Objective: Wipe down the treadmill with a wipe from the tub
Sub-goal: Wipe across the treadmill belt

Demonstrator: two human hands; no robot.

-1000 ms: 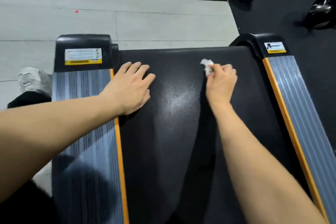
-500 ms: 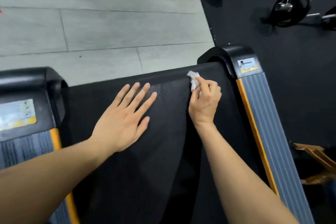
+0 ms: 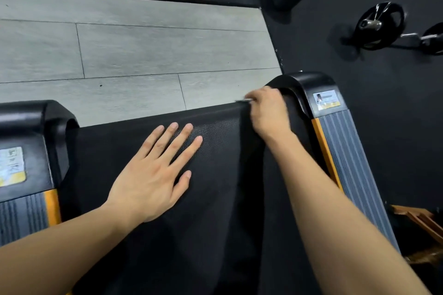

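Treadmill belt [image 3: 215,199] — left hand [image 3: 153,175] flat, right hand [image 3: 268,115] pinching wipe [image 3: 243,100].

Barbell w/ plates [image 3: 393,29] on dark floor, wood rack [image 3: 422,223] nearby

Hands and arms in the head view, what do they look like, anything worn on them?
Both forearms are bare up to the frame's edge, with no sleeves in view. The left hand shows no rings, watch or glove. The right hand is motion-blurred; no glove or wristband shows there.

dim even light, motion-blurred right hand [image 3: 268,112], wide-angle edge bending
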